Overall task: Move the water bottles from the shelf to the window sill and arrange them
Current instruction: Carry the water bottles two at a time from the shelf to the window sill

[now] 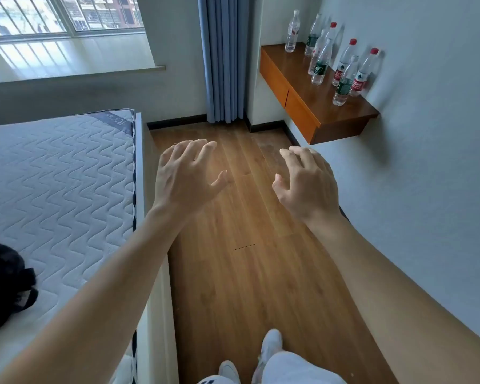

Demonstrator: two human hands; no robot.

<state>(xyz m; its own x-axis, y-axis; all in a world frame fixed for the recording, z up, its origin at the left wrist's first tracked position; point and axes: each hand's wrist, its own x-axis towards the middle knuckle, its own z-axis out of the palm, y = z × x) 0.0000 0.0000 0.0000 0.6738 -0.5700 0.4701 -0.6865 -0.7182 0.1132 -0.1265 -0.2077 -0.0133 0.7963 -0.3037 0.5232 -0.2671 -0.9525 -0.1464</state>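
Several clear plastic water bottles [321, 63] with red or green labels stand upright on a wooden wall shelf [302, 87] at the upper right. The white window sill [75, 62] stretches along the upper left under the window and holds no bottles. My left hand [186, 176] and my right hand [306, 180] hover in mid-air over the floor with fingers spread and relaxed. Neither holds anything. Both are well short of the shelf.
A bed with a quilted white mattress [58, 184] fills the left side, with a black bag [6, 284] on it. A blue curtain [223, 59] hangs between sill and shelf. A strip of wood floor [244, 245] runs ahead between bed and wall.
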